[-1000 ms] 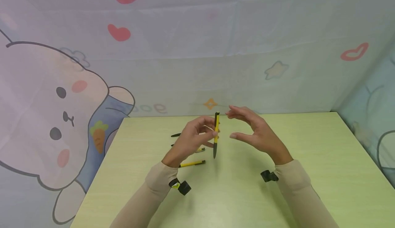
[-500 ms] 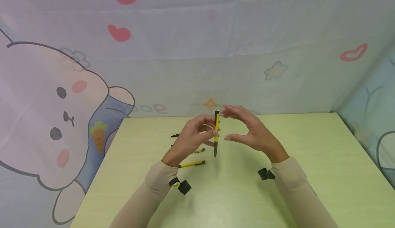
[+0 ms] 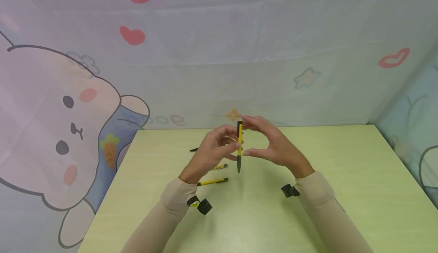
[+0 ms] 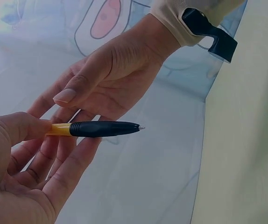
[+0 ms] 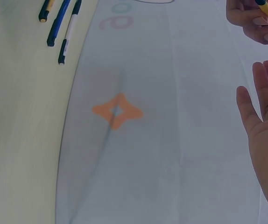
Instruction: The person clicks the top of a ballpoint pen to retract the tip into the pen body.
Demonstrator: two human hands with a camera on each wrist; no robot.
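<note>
Near edge: two beige sleeves (image 3: 171,199), black wrist-cam mounts at each cuff. Nothing else on table (image 3: 342,207) this side.

Mid-field: left hand (image 3: 210,156) raised above table, pinching yellow pen (image 3: 239,146) by its barrel. Pen near upright, black grip and tip pointing down, black cap end up, well clear of tabletop. Left wrist view: thumb (image 4: 22,128) clamped on yellow barrel just behind black grip section, remaining fingers lying loosely extended beneath; tip exposed, free of contact.

Right hand (image 3: 273,146) curved round pen from opposite side, fingers relaxed and spread, holding nothing. Upper fingertips arched close over cap end, thumb level w/ mid-barrel on pen's right. Contact w/ pen: cannot tell from head view; left wrist view suggests a gap remaining. Right wrist view: palm flat, fingers straight, pen only at frame corner.

Judgement re. step in hand: looks like pen being worked or passed between hands. For good result, keep left pinch firm and barrel steady, vertical; bring right thumb and forefinger onto barrel above left thumb, square to axis, before any slackening of left grip. Risk: pen rotating or dropping if left eases early.

Far: approx. three spare pens (image 3: 213,182) lying flat left of hands, some partly hidden behind left hand. Behind table: cartoon backdrop (image 3: 61,123), rabbit, hearts.
</note>
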